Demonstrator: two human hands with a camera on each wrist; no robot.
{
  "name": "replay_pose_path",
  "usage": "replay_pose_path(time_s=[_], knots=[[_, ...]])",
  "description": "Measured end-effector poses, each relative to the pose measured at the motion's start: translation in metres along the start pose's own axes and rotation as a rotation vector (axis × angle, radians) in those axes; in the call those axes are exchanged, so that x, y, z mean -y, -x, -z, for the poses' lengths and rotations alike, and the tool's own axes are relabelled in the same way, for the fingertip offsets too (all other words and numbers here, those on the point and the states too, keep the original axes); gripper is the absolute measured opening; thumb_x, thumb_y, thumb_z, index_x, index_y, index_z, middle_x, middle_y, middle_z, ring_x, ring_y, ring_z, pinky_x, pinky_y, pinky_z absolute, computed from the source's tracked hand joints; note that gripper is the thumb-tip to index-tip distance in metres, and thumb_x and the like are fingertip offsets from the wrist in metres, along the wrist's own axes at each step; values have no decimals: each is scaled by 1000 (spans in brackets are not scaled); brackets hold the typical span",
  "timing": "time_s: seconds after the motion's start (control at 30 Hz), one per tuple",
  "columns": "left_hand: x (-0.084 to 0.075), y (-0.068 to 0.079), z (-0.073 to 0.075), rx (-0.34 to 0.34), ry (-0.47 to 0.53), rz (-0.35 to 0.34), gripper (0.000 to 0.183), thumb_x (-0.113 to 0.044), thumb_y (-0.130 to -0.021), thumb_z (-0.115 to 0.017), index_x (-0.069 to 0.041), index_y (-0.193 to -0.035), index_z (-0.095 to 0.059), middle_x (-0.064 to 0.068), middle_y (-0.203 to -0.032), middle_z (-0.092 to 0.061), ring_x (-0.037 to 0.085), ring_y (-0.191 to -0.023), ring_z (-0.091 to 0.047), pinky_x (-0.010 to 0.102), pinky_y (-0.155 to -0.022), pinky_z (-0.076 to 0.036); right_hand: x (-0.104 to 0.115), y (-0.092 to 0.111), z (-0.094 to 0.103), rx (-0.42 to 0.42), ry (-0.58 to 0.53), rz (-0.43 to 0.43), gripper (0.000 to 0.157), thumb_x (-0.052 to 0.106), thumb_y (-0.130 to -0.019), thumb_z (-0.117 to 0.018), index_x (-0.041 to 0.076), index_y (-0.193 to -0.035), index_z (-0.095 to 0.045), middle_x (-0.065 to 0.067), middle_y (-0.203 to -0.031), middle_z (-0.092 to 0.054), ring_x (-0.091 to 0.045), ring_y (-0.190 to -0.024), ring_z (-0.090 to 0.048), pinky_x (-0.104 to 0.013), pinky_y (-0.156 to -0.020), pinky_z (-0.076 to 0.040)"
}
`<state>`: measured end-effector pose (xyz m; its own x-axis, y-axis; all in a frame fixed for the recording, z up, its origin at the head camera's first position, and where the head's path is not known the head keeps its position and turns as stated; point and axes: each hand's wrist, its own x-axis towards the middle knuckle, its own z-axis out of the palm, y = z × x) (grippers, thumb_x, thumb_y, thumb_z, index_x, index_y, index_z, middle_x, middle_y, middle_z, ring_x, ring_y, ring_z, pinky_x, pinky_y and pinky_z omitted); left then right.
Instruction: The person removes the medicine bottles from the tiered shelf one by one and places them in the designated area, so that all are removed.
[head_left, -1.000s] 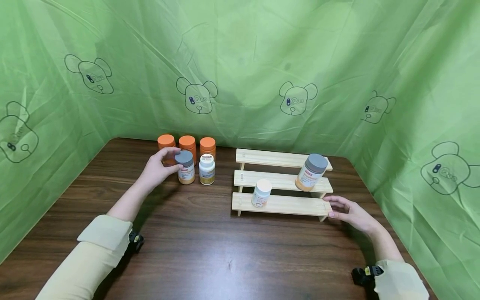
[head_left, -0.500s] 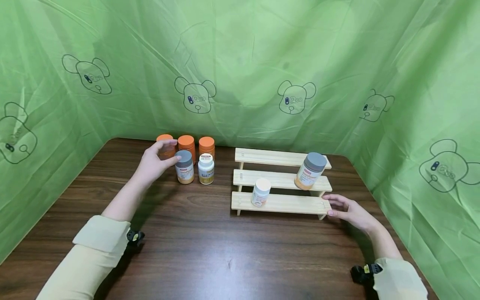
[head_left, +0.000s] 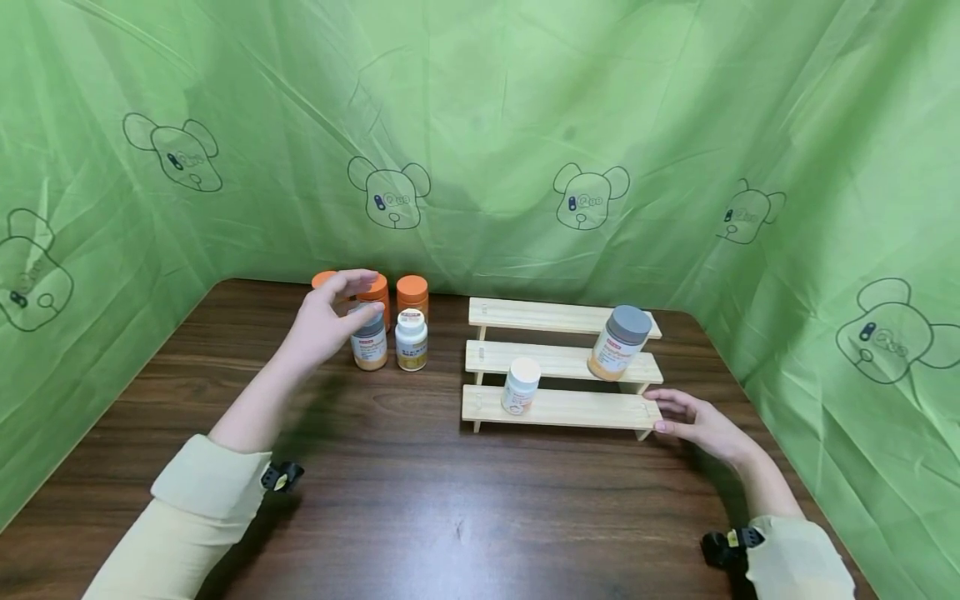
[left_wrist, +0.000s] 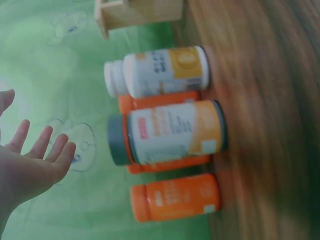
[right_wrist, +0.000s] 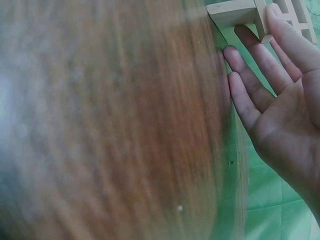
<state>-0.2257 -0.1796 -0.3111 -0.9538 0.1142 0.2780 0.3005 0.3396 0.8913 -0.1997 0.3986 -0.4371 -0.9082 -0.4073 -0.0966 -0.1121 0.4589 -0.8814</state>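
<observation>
My left hand [head_left: 327,323] hovers with spread fingers over the grey-lidded supplement jar [head_left: 370,348], overlapping its lid in the head view. The left wrist view shows the fingers apart from this jar [left_wrist: 172,132] and holding nothing. Just right of it stands a white bottle with a gold label [head_left: 412,343]. Orange bottles [head_left: 413,290] stand in a row behind, partly hidden by the hand. At the three-step wooden display rack [head_left: 577,407], my right hand [head_left: 701,429] pinches the right end of the lowest shelf, thumb in front and fingers behind.
A small white bottle [head_left: 521,387] stands on the rack's lowest step, toward the left. On the middle step, toward the right, is another grey-lidded jar [head_left: 619,343]. Green cloth [head_left: 480,142] hangs behind and beside the dark wooden table [head_left: 450,508].
My left hand has let go of the grey-lidded jar, drawn back a little, then moved up and right over its lid. The right hand stays at the rack.
</observation>
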Motion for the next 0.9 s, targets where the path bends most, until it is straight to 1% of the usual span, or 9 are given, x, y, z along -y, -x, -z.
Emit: replay_pose_path(time_s=[0.07,0.13,0.23,0.3,0.4,0.57,0.77,0.9], knots=[[-11,2,-3,9,12,-1,47,-15,-88,-67,-4,-131,-50,14,-133,-53,27,-127,-46,46,-104,-39,0,0,0,0,0,-1,49,8,-90,-63,0,-135,-43,-11,-125,-59,-1,-107,-57,-21,-83,-50],[-14,3,-5,18,17,-9,47,-17,-89,-66,-6,-132,-50,15,-134,-52,28,-127,-45,45,-104,-38,1,0,-1,0,-1,0,49,9,-90,-63,0,-135,-43,-11,-125,-59,-2,-107,-58,-21,-83,-50],[-15,1,-9,22,17,-27,48,-24,-89,-67,-11,-132,-51,10,-135,-52,25,-128,-45,42,-105,-38,1,0,-1,0,0,2,49,9,-90,-63,0,-135,-43,-13,-125,-59,-3,-107,-58,-21,-82,-50],[-16,-1,-12,21,34,-46,48,-26,-88,-68,-13,-131,-52,8,-134,-52,22,-128,-45,41,-106,-37,1,0,-1,-1,2,3,49,9,-90,-63,0,-135,-43,-15,-125,-58,-3,-107,-58,-21,-82,-50],[-25,0,-17,15,46,-59,49,-26,-87,-69,-15,-131,-52,4,-132,-53,16,-126,-46,39,-106,-36,1,0,-1,-2,8,8,49,9,-90,-63,0,-134,-43,-16,-125,-58,-2,-107,-58,-21,-82,-50],[-41,2,-27,21,67,-70,48,-25,-86,-70,-17,-130,-54,1,-131,-54,13,-125,-47,39,-106,-36,1,1,-1,4,5,24,49,7,-90,-62,-1,-134,-43,-14,-125,-59,-1,-107,-57,-20,-83,-50],[-56,2,-40,33,139,-105,49,-21,-86,-70,-16,-131,-53,2,-134,-53,14,-125,-46,39,-104,-38,2,1,-1,1,4,27,49,7,-90,-62,-1,-135,-43,-8,-123,-60,-1,-106,-58,-20,-82,-50],[-63,2,-50,23,131,-128,49,-24,-85,-71,-20,-131,-54,-1,-132,-54,13,-124,-47,40,-105,-37,1,0,-2,0,1,28,49,7,-90,-62,-2,-134,-43,-6,-122,-61,-1,-106,-58,-20,-82,-50]])
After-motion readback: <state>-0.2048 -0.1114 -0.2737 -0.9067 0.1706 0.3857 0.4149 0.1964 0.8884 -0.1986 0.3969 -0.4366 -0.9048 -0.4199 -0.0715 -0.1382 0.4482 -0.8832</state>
